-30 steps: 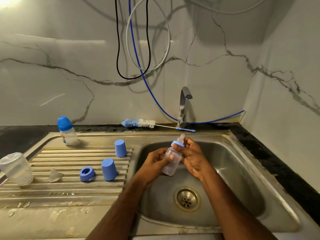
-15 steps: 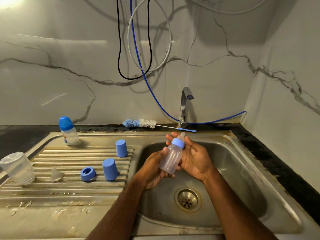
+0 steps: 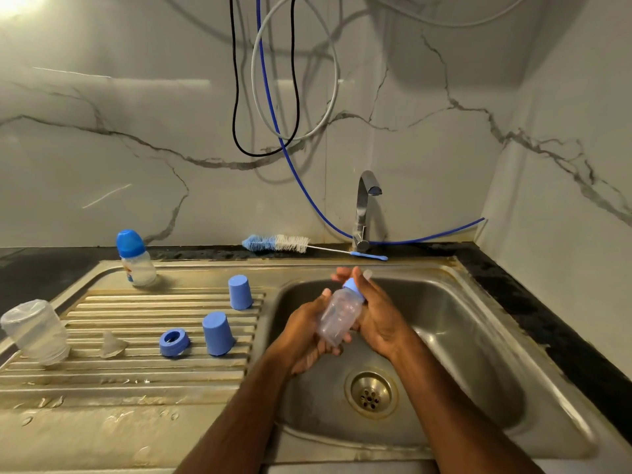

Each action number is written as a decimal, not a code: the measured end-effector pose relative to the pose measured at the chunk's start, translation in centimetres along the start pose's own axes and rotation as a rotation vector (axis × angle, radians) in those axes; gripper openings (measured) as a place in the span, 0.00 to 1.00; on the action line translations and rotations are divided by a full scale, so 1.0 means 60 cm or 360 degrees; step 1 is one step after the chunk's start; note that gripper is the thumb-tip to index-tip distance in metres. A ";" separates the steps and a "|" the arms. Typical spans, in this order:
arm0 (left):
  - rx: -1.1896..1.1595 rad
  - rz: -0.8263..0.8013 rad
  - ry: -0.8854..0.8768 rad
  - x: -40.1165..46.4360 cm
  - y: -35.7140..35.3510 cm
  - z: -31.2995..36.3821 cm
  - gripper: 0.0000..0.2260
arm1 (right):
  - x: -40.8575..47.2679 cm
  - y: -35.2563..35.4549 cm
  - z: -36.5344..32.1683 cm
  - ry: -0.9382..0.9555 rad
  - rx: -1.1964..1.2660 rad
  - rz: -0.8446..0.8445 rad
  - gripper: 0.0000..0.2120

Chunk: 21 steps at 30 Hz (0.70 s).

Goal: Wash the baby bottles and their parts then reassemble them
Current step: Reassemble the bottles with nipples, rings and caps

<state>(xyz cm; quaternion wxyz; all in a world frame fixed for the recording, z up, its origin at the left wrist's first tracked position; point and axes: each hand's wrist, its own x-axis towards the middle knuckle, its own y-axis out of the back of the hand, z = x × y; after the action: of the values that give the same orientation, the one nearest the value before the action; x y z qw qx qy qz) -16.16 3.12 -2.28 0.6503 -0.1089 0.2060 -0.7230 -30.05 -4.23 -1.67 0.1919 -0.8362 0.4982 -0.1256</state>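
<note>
Over the sink basin (image 3: 455, 343) I hold a small clear baby bottle (image 3: 338, 316) with a blue collar and a clear teat. My left hand (image 3: 304, 336) grips its lower body. My right hand (image 3: 376, 313) wraps the neck and collar from behind. On the draining board (image 3: 102, 381) stand two blue caps (image 3: 240, 292) (image 3: 217, 333), a blue collar ring (image 3: 173, 342), a clear teat (image 3: 111, 344) and a clear bottle body (image 3: 36, 331) lying tilted. A capped bottle (image 3: 134, 258) stands at the back left.
A bottle brush (image 3: 290, 243) lies on the ledge behind the sink, beside the tap (image 3: 364, 206). Hoses and cables hang on the marble wall above. The drain (image 3: 371, 393) sits below my hands. A black counter runs along the right side.
The bottle has tilted so its top leans away to the right. My right hand has slid from the teat to around the collar, and both hands have risen slightly.
</note>
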 end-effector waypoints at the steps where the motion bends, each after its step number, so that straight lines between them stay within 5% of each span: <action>1: -0.0148 -0.0034 0.0070 -0.002 0.001 0.004 0.27 | 0.000 0.002 -0.001 -0.0021 0.0141 -0.0147 0.29; 5: -0.0272 -0.0101 0.0058 -0.006 0.001 0.010 0.30 | -0.005 0.001 -0.006 0.0005 0.0278 -0.0276 0.24; 8: -0.0037 -0.0055 -0.0180 -0.011 -0.003 0.012 0.21 | -0.004 -0.009 -0.007 0.0048 0.0152 -0.0219 0.20; 15: 0.0914 0.0405 -0.0691 -0.048 0.001 0.024 0.14 | -0.004 -0.055 -0.001 0.0075 0.0223 -0.0176 0.18; 21: 0.1065 0.0825 -0.1005 -0.112 0.068 0.125 0.15 | 0.041 -0.117 -0.004 0.0002 0.0016 -0.0228 0.20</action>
<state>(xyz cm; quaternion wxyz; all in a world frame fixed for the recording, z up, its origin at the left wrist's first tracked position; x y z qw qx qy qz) -8.45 8.28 3.32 0.8374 -0.0532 -0.2217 -0.4968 -23.50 -3.41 1.73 0.1864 -0.8687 0.4364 -0.1420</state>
